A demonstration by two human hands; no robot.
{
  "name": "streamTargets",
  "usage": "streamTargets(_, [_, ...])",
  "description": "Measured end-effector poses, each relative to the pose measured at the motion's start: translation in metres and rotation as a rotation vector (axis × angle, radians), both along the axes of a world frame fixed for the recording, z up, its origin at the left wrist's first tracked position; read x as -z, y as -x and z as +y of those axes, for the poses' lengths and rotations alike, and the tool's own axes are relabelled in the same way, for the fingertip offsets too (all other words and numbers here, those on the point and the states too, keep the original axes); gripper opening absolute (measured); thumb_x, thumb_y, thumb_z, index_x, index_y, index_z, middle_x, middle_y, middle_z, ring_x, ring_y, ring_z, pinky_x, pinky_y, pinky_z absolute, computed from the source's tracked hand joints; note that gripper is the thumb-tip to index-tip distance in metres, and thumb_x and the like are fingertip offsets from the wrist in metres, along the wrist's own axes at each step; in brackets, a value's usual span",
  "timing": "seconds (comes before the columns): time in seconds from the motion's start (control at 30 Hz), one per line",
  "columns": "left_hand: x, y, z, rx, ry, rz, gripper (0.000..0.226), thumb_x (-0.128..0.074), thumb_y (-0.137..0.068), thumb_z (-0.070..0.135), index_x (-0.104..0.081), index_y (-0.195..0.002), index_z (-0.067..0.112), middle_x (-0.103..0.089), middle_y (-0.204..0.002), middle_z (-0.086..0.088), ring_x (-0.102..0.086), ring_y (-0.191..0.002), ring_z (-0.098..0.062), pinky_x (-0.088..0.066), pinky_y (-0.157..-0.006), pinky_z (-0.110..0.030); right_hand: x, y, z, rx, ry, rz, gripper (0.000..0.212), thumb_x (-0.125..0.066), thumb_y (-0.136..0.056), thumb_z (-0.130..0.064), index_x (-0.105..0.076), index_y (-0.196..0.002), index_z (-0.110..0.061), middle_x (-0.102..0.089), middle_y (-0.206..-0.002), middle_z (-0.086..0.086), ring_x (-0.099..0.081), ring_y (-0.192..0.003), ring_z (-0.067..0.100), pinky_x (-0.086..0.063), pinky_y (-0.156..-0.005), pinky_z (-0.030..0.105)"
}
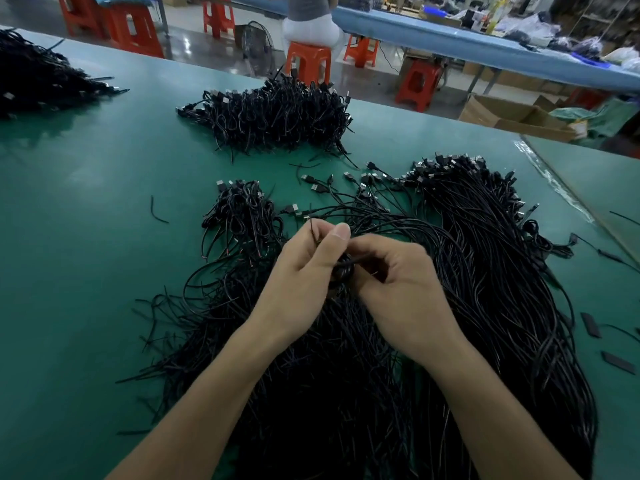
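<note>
Both hands (304, 271) (398, 289) grip coiled cable (343, 268) (fingers curled) w/ loose pile below.

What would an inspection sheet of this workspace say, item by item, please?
Surface: green table mat, largely covered near the person.
Job's things: coiled cable held between both hands; small pile of coiled bundles beyond the left hand; larger far pile behind it.
Clutter: short black offcut on the mat at left; flat black strips at right.
Hands: left hand and right hand both grip the coiled cable.
Cables: loose cables spread under the arms, plugs at the far end.
Surroundings: red stools, a seated person, a blue table, cardboard boxes.
</note>
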State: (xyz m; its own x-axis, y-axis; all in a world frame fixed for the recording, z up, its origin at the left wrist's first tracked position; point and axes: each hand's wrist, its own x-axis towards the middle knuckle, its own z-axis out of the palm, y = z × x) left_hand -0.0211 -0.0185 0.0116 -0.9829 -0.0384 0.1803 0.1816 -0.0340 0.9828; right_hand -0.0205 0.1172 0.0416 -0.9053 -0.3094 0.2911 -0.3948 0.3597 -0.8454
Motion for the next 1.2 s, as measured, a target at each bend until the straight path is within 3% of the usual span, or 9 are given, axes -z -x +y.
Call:
streamTargets(0.2, [-0.009, -0.001, -0.003, -0.008, -0.166, 0.051, 0.048, -0.038, -0.102, 0.038, -0.075, -0.09, 0.01, -0.074, -0.077, -0.008, -0.07, -0.069, -0.016, -0.054, -0.059, -0.022, -0.005, -0.003, -0.001, -0.052, 0.028, 0.021, 0.018, -0.071, -0.087, -0.001, -0.077, -0.092, -0.018, -0.074, -0.091, -0.016, -0.07, -0.08, 0.006, -0.052, -0.074, 0.015])
streamTargets(0.3, [-0.012, -0.003, -0.003, -0.058, -0.159, 0.082, 0.054, -0.037, -0.099, 0.046, -0.076, -0.088, 0.01, -0.053, -0.045, 0.001, -0.046, -0.039, -0.009, -0.037, -0.042, -0.019, -0.005, -0.005, -0.003, -0.016, 0.112, -0.049, 0.016, -0.073, -0.087, -0.003, -0.071, -0.093, -0.018, -0.075, -0.098, -0.012, -0.072, -0.079, 0.011, -0.058, -0.075, 0.027])
streamTargets(0.4, [-0.01, -0.003, -0.003, -0.102, -0.159, 0.104, 0.058, -0.036, -0.1, 0.048, -0.078, -0.083, 0.013, -0.041, -0.038, 0.004, -0.037, -0.036, -0.009, -0.033, -0.043, -0.021, -0.003, -0.006, -0.004, 0.064, 0.055, -0.062, 0.012, -0.073, -0.088, -0.012, -0.071, -0.088, -0.023, -0.074, -0.084, -0.006, -0.07, -0.073, 0.014, -0.06, -0.072, 0.039])
streamTargets(0.57, [-0.007, -0.001, -0.005, -0.192, -0.122, 0.113, 0.059, -0.034, -0.104, 0.05, -0.078, -0.078, 0.02, -0.039, -0.04, 0.005, -0.034, -0.036, -0.008, -0.029, -0.041, -0.021, -0.005, -0.009, -0.009, 0.091, -0.13, -0.028, 0.009, -0.068, -0.093, -0.022, -0.071, -0.086, -0.025, -0.07, -0.078, -0.01, -0.061, -0.07, 0.001, -0.046, -0.063, 0.012])
streamTargets(0.73, [0.002, 0.005, -0.008, -0.241, -0.062, 0.049, 0.07, -0.041, -0.1, 0.054, -0.057, -0.056, 0.002, -0.035, -0.043, -0.012, -0.029, -0.04, -0.019, -0.024, -0.041, -0.031, -0.004, -0.017, -0.018, 0.044, -0.439, 0.264, 0.013, -0.052, -0.099, -0.022, -0.064, -0.097, -0.019, -0.057, -0.095, -0.01, -0.053, -0.087, 0.004, -0.046, -0.077, 0.018])
streamTargets(0.87, [0.002, 0.008, -0.006, -0.249, -0.06, -0.048, 0.066, -0.044, -0.1, 0.051, -0.028, -0.042, 0.024, -0.026, -0.042, 0.008, -0.019, -0.04, -0.015, -0.016, -0.046, -0.036, -0.006, -0.016, -0.013, 0.025, -0.614, 0.5, 0.017, -0.051, -0.101, -0.018, -0.065, -0.097, -0.009, -0.058, -0.093, 0.001, -0.055, -0.088, 0.018, -0.054, -0.071, 0.037])
streamTargets(1.03, [0.003, 0.006, -0.007, -0.131, -0.093, -0.204, 0.063, -0.045, -0.101, 0.05, -0.039, -0.046, 0.019, -0.032, -0.045, 0.004, -0.024, -0.041, -0.013, -0.019, -0.045, -0.029, -0.006, -0.017, -0.009, -0.035, -0.714, 0.72, 0.006, -0.062, -0.094, -0.006, -0.065, -0.09, -0.01, -0.055, -0.086, 0.002, -0.045, -0.078, 0.017, -0.047, -0.064, 0.033])
streamTargets(1.13, [0.003, 0.003, -0.01, 0.041, -0.092, -0.288, 0.063, -0.047, -0.102, 0.046, -0.05, -0.068, -0.007, -0.033, -0.055, -0.007, -0.024, -0.046, -0.015, -0.02, -0.046, -0.027, -0.01, -0.016, -0.007, -0.064, -0.778, 0.821, 0.006, -0.061, -0.09, -0.005, -0.065, -0.091, -0.01, -0.059, -0.096, 0.005, -0.048, -0.088, 0.02, -0.044, -0.073, 0.034])
streamTargets(1.2, [0.004, 0.001, -0.011, 0.127, -0.077, -0.337, 0.048, -0.047, -0.105, 0.032, -0.054, -0.074, -0.004, -0.031, -0.057, -0.008, -0.021, -0.045, -0.013, -0.018, -0.044, -0.023, -0.015, -0.014, -0.006, -0.128, -0.822, 0.821, 0.009, -0.06, -0.088, -0.006, -0.065, -0.093, -0.011, -0.061, -0.106, 0.006, -0.052, -0.098, 0.023, -0.043, -0.08, 0.035])
